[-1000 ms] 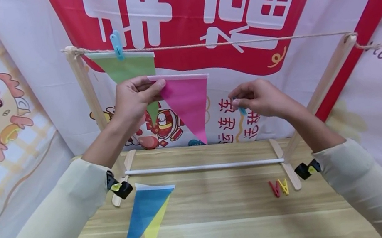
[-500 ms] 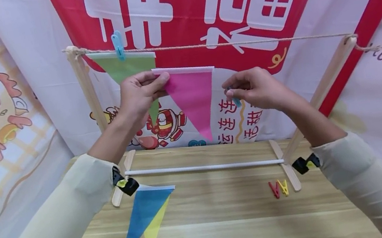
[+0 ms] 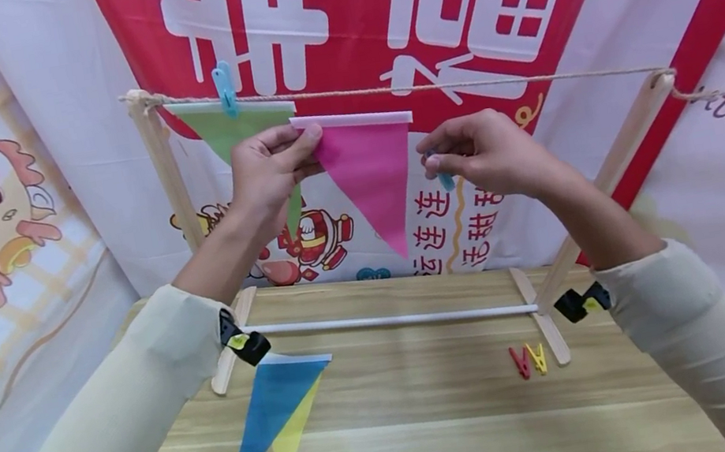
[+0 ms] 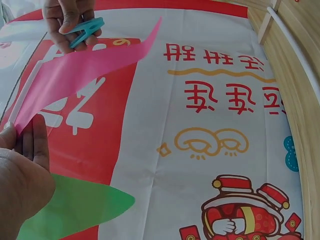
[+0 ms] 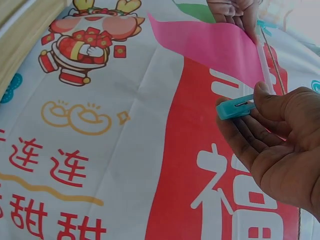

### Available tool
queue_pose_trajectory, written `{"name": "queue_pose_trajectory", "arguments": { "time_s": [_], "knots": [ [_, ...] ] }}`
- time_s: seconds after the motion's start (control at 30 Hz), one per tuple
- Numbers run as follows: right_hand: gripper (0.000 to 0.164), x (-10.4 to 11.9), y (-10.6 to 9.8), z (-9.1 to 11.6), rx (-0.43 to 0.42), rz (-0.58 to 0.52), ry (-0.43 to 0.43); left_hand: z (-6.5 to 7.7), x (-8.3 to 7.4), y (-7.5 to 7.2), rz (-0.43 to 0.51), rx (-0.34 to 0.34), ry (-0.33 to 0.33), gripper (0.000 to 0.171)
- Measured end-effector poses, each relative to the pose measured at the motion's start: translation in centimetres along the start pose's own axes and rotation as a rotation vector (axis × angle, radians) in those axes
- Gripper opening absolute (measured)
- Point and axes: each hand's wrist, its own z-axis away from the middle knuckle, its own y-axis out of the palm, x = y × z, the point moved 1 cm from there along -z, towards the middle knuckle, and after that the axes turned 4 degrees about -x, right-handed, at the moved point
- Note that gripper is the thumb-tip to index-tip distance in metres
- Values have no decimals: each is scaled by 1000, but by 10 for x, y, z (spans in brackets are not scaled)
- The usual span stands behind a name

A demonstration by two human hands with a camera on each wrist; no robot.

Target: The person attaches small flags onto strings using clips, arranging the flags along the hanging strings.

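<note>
My left hand [image 3: 270,169] pinches a pink triangular pennant [image 3: 370,168] by the left end of its white top edge. The pennant hangs point down, just below the twine [image 3: 454,83]. To its right, my right hand [image 3: 490,152] holds a light blue clothespin [image 5: 235,107] between thumb and fingers, apart from the pennant in the head view. On the twine's left part a green pennant [image 3: 223,125] hangs under another blue clothespin [image 3: 225,89]; my left hand and the pink pennant cover some of it.
Two wooden posts [image 3: 167,178] carry the twine, and a white rod [image 3: 385,320] joins their feet. A blue pennant [image 3: 269,401] overlaps a yellow pennant [image 3: 292,433] on the table [image 3: 441,437]. Red [image 3: 521,363] and yellow clothespins [image 3: 537,358] lie at right. A printed cloth [image 3: 359,34] hangs behind.
My left hand has raised the pink pennant and shifted it right, closer to the twine. My right hand has risen and moved slightly left with the blue clothespin.
</note>
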Motion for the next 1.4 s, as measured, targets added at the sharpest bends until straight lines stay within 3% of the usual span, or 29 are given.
{"name": "queue_pose_trajectory", "arguments": {
  "time_s": [0.83, 1.1, 1.4],
  "knots": [
    [39, 20, -21, -1, -22, 10, -31, -9, -10, 9, 20, -19, 35, 30],
    [33, 35, -31, -9, -32, -22, -92, -11, -12, 8, 29, -26, 46, 27],
    [37, 54, -35, -21, -61, -74, -90, -9, -11, 8, 30, -25, 39, 28]
  ]
}}
